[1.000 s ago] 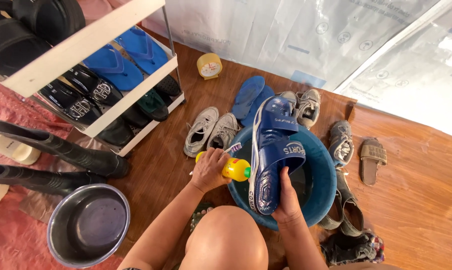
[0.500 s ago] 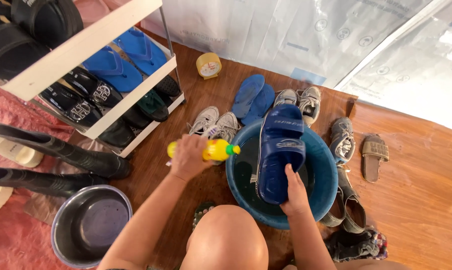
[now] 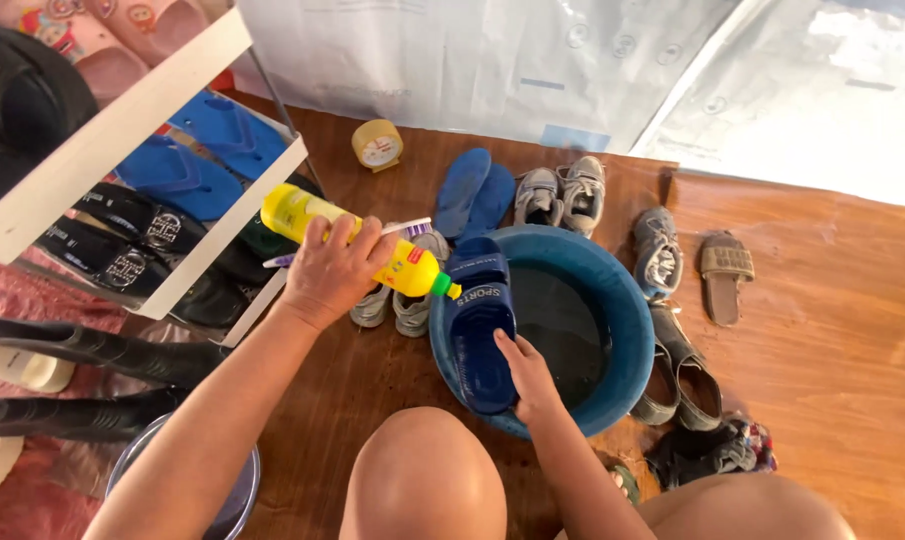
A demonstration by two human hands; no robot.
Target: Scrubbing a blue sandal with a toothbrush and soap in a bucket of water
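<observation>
A yellow squeeze bottle with a green nozzle is gripped in the left hand, the fingers wrapped closed around its body, and a toothbrush is pinned against it under the same fingers. The bottle is tilted, its nozzle held just beside the strap of a navy blue slide sandal. The sandal is propped over the near rim of a blue plastic basin and is steadied at its heel by the right hand, fingers curled onto it. Grey sneakers and blue flip-flops are laid on the wooden floor behind the basin. A white shoe rack is seen to the left.
</observation>
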